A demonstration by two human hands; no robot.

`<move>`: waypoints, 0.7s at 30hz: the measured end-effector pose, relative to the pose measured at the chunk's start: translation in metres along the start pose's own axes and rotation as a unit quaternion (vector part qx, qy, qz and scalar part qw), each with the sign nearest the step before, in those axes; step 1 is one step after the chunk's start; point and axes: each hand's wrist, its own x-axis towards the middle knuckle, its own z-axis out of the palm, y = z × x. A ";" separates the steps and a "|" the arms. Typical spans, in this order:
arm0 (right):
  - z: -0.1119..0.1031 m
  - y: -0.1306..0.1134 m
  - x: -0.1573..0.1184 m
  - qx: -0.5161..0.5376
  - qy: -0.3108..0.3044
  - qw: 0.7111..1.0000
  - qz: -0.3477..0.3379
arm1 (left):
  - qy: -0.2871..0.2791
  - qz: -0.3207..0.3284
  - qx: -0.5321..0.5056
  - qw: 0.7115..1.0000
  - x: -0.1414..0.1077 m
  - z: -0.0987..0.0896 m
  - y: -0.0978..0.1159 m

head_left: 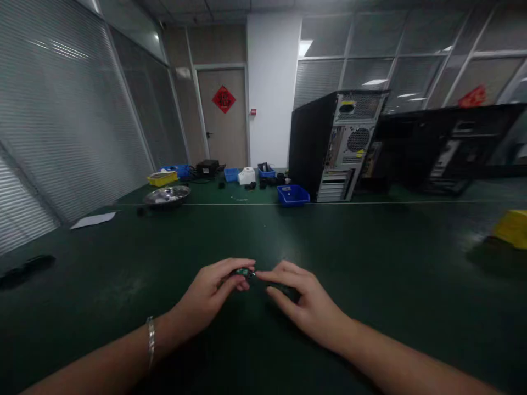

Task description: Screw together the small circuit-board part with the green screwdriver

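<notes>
"What is the bare left hand (209, 291) pinching?"
"A small green electronic piece (244, 272); the bare right hand (308, 299) is pointing at it."
"Beyond them?"
"A blue plastic bin (295, 202) is sitting on the green tabletop (230, 236)."

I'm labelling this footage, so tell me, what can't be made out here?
All in the head view:
Small green part: too tiny for detail, partly covered by the left hand.
Whatever the right hand may hold: hidden by its fingers and shadow.
Yellow object: cut off by the right edge.
Dark object: blurred, cut off by the left edge.
</notes>
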 end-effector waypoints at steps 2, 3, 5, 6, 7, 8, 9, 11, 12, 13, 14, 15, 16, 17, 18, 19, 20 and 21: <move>0.000 0.000 0.000 0.003 0.002 1.000 -0.004 | 0.000 0.006 -0.019 1.000 0.001 0.001 0.000; 0.000 0.000 0.001 0.006 0.002 1.000 -0.005 | 0.001 0.006 -0.031 1.000 0.001 0.001 0.000; -0.001 -0.001 0.001 0.013 0.003 1.000 -0.005 | 0.006 0.002 -0.060 0.998 0.002 0.002 0.002; -0.001 -0.001 0.001 0.019 0.003 1.000 -0.003 | 0.009 -0.002 -0.076 0.997 0.002 0.002 0.003; -0.002 -0.002 0.000 0.025 0.002 1.000 -0.001 | 0.011 -0.007 -0.090 0.996 0.003 0.002 0.004; -0.002 -0.002 0.000 0.031 0.000 1.000 0.002 | 0.013 -0.014 -0.104 0.994 0.003 0.002 0.005; -0.003 -0.003 0.000 0.037 -0.002 0.999 0.004 | 0.015 -0.019 -0.117 0.993 0.003 0.002 0.007; -0.003 -0.003 0.000 0.046 -0.006 0.999 0.007 | 0.019 -0.031 -0.142 0.989 0.004 0.002 0.009; -0.003 -0.003 0.000 0.049 -0.007 0.999 0.007 | 0.021 -0.037 -0.154 0.987 0.004 0.002 0.010; -0.003 -0.003 0.000 0.051 -0.007 0.999 0.007 | 0.023 -0.043 -0.165 0.985 0.005 0.002 0.010; -0.003 -0.003 0.000 0.054 -0.006 0.999 0.005 | 0.025 -0.049 -0.177 0.983 0.005 0.003 0.011; -0.003 -0.003 0.001 0.057 -0.006 0.998 0.003 | 0.026 -0.056 -0.187 0.980 0.005 0.003 0.010; -0.003 -0.003 0.001 0.060 -0.006 0.998 0.002 | 0.025 -0.062 -0.198 0.978 0.005 0.003 0.010; -0.003 -0.003 0.001 0.062 -0.006 0.998 0.001 | 0.025 -0.067 -0.210 0.975 0.005 0.003 0.009; -0.003 -0.004 0.001 0.063 -0.004 0.998 0.000 | 0.024 -0.071 -0.220 0.973 0.005 0.003 0.009; -0.003 -0.004 0.001 0.063 -0.002 0.998 -0.001 | 0.023 -0.075 -0.227 0.971 0.005 0.003 0.008; -0.002 -0.004 0.001 0.061 -0.001 0.998 -0.002 | 0.022 -0.077 -0.231 0.970 0.005 0.003 0.007; -0.002 -0.004 0.001 0.058 -0.001 0.998 -0.003 | 0.023 -0.078 -0.233 0.969 0.006 0.003 0.007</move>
